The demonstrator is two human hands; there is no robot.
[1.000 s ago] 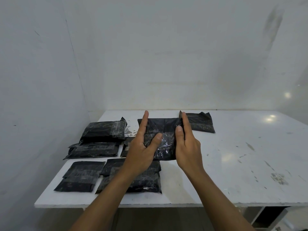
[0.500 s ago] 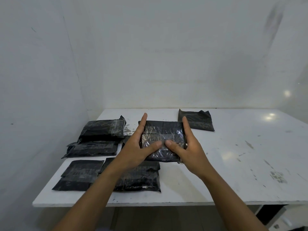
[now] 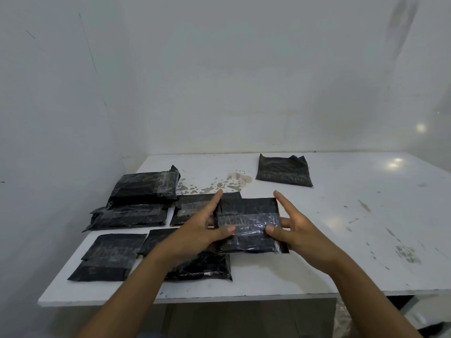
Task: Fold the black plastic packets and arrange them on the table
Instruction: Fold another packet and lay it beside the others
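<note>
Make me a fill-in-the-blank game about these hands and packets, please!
The left hand and right hand hold one packet coloured ___.
The table below it is ___.
Each hand presses its ___ on top of that packet.
The lone packet by the wall lies nearer the ___ hand.
Missing words: black, white, thumb, right.

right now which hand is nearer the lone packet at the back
Right. The right hand is in front of the lone packet; the left hand is farther, front-left of it. Both grip the folded packet.
</note>
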